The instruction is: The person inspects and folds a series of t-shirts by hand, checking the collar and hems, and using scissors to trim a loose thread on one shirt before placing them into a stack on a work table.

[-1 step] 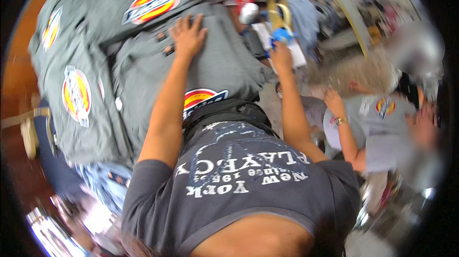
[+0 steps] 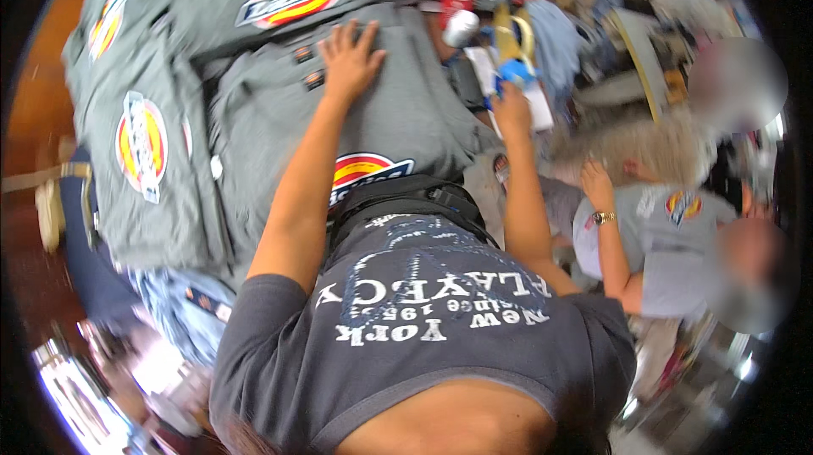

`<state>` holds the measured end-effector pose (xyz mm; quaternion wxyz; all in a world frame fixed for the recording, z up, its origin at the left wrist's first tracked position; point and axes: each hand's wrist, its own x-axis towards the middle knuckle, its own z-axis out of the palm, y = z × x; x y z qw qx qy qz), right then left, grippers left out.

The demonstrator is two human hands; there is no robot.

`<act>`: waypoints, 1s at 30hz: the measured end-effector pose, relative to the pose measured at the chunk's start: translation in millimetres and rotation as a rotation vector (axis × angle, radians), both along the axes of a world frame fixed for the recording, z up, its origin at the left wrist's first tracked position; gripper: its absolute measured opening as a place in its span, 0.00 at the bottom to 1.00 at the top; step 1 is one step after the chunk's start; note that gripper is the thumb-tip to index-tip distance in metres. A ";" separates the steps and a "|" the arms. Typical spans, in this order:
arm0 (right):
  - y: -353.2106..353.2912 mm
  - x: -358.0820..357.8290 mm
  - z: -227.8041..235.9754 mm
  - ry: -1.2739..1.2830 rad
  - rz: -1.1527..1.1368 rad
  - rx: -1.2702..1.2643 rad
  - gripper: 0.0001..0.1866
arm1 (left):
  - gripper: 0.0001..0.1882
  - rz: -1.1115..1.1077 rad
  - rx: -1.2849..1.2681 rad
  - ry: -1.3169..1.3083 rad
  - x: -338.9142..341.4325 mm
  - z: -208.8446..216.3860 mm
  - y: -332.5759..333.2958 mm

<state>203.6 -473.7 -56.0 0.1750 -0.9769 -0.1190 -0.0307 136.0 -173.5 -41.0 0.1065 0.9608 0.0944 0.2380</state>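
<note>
My left hand (image 2: 351, 61) lies flat with fingers spread on a grey T-shirt (image 2: 254, 129) that has a red, yellow and blue printed patch at its near end. Two small black and orange labels (image 2: 313, 79) rest on the cloth just left of that hand. To the right, my right hand (image 2: 511, 108) is closed at a small blue object (image 2: 517, 72) whose kind I cannot make out. Beneath it is a white sheet or card (image 2: 539, 109). A roll of pale yellow tape (image 2: 527, 36) is just beyond the blue object.
More grey printed shirts (image 2: 140, 158) surround the worked one at left and beyond. A red container (image 2: 456, 2) stands near a silvery rounded thing (image 2: 461, 29). Folded denim (image 2: 555, 52) lies farther right. Another person in a grey shirt (image 2: 635, 209) sits close on my right.
The whole view has shifted slightly, so the shirts and both hands appear a little farther right. My left hand stays flat on the shirt; my right hand stays at the blue object.
</note>
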 end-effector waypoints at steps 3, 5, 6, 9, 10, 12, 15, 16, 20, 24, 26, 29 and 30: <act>14.0 -7.6 33.8 -0.078 -0.032 -0.302 0.17 | 0.27 0.085 0.073 -0.095 -38.4 7.5 5.1; 23.0 -8.8 40.3 -0.225 0.138 -0.169 0.16 | 0.25 0.207 0.093 -0.067 -73.6 18.8 11.5; 34.7 -6.3 42.4 -0.224 0.284 -0.043 0.15 | 0.24 0.291 0.097 -0.062 -91.9 23.0 16.0; 78.7 -16.1 44.8 -0.235 0.661 0.230 0.15 | 0.22 0.508 0.104 -0.062 -144.7 28.7 34.4; 95.0 -24.6 45.6 -0.226 0.718 0.196 0.17 | 0.22 0.577 0.104 -0.069 -161.5 28.5 40.4; 117.4 -35.1 39.9 -0.262 0.772 0.085 0.20 | 0.22 0.709 0.104 -0.062 -183.9 23.6 49.5; 137.3 -38.6 17.6 -0.312 0.759 -0.051 0.24 | 0.23 0.877 0.046 0.002 -209.6 5.1 60.6; 141.1 -37.3 16.0 -0.277 0.739 -0.046 0.25 | 0.23 0.906 -0.026 0.027 -213.8 -0.2 63.2; 148.4 -34.0 15.4 -0.280 0.733 -0.018 0.25 | 0.25 0.998 -0.032 0.076 -211.1 -8.1 75.9; 155.6 6.6 2.7 -0.158 0.758 0.415 0.19 | 0.23 1.040 -0.004 -0.081 -177.8 17.4 79.8; 171.1 12.1 19.0 -0.259 0.675 0.356 0.18 | 0.21 0.869 0.118 -0.133 -169.0 21.2 96.4; 190.3 24.2 23.3 -0.298 0.634 0.221 0.17 | 0.18 0.600 0.267 -0.101 -155.6 23.5 121.2; 196.3 28.3 22.0 -0.289 0.636 0.172 0.17 | 0.17 0.560 0.285 -0.071 -153.1 21.3 128.5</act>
